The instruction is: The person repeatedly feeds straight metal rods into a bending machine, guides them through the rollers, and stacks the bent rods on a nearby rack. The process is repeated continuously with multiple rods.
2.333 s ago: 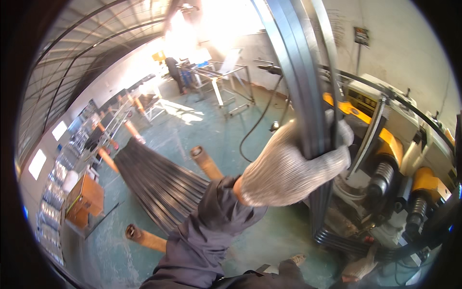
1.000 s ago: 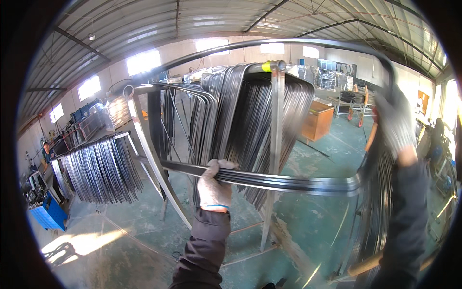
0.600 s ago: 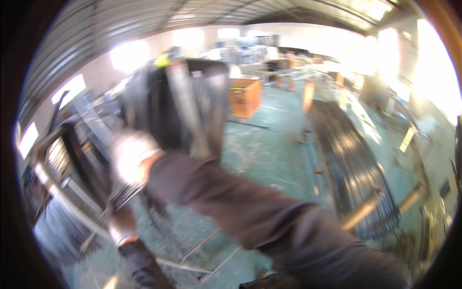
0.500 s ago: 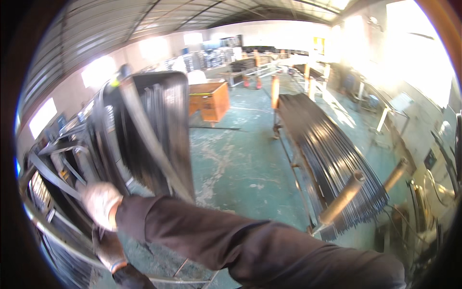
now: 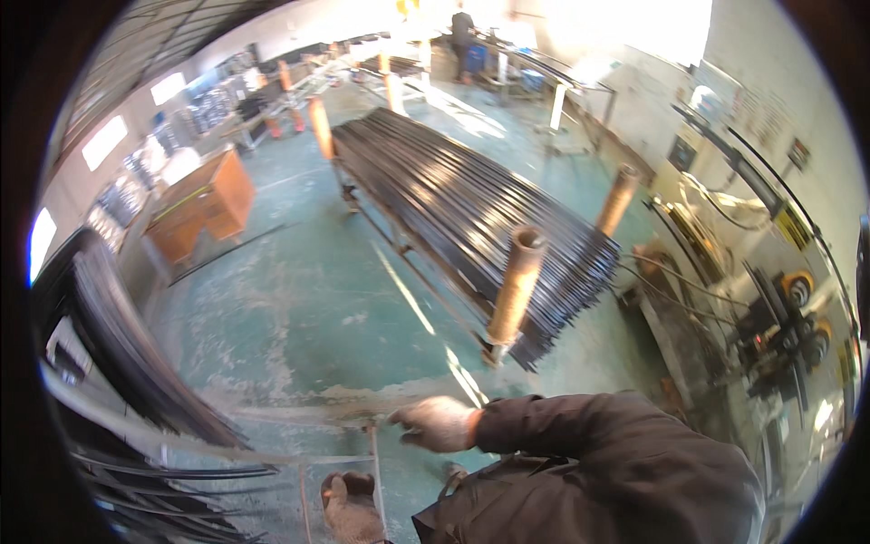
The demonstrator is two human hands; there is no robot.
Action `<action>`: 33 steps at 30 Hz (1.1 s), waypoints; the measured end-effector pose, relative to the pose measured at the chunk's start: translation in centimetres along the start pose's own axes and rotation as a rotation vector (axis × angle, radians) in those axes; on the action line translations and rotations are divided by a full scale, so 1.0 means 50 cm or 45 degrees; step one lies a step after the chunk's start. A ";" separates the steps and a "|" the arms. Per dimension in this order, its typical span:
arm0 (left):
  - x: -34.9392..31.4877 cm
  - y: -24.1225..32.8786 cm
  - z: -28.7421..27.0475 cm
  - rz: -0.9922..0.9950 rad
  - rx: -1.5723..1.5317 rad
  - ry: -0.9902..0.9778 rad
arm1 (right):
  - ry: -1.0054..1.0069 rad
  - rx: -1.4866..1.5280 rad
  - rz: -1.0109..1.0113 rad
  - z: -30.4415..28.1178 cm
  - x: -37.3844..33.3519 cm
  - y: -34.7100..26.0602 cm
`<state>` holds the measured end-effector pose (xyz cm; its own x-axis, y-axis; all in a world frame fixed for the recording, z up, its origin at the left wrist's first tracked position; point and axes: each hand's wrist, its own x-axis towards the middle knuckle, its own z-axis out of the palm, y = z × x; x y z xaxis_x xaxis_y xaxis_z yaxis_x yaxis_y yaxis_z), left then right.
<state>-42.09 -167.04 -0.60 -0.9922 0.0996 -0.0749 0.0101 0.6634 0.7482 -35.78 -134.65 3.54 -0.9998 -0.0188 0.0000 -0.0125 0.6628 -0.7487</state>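
Observation:
My right hand [image 5: 439,423], in a pale work glove, hovers over the floor in front of me. Its fingers point left, slightly apart, and nothing shows in them. Lower down and to its left, my left hand [image 5: 353,515] has a glove with dark fingertips; the fingers curl loosely, the thumb stands off them, and no object is visible there. Nearest the left hand is a thin metal frame [image 5: 376,462] low by the floor. Bent black metal tubes [image 5: 136,335] stand bunched at the left, apart from both hands.
A rack of long black tubes [image 5: 453,208] with rusty upright posts [image 5: 518,286] stands ahead. An orange wooden desk [image 5: 204,204] is at the left back. Machinery with cables [image 5: 779,317] lines the right wall. A person [image 5: 462,41] stands far back.
The view has swung right. My right hand, which reached across to the bent tubes at the left, has come away from them. My left hand has also moved off them.

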 end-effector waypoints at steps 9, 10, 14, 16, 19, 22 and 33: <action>0.104 0.622 0.358 0.242 -0.926 -0.395 | 0.775 -0.347 1.144 -0.333 -0.507 0.625; 0.108 0.686 0.419 0.396 -0.892 -0.428 | 0.796 -0.421 1.160 -0.367 -0.526 0.693; 0.108 0.926 0.738 0.736 -0.666 -0.507 | 0.902 -0.445 1.238 -0.513 -0.537 0.949; 0.085 1.000 0.881 0.701 -0.471 -0.387 | 0.866 -0.498 1.302 -0.575 -0.516 1.048; 0.072 1.043 0.969 0.722 -0.148 -0.109 | 0.842 -0.565 1.289 -0.666 -0.471 1.163; 0.060 1.029 0.979 0.578 -0.244 -0.019 | 0.802 -0.634 1.310 -0.720 -0.421 1.219; 0.059 1.047 0.991 0.396 -0.374 -0.078 | 0.427 -0.517 1.222 -0.735 -0.401 1.277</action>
<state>-38.36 -95.26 5.72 -0.9381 0.3113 0.1516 0.2632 0.3567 0.8964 -17.02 -64.45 -19.93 -0.5477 0.8014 -0.2403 0.8318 0.4909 -0.2590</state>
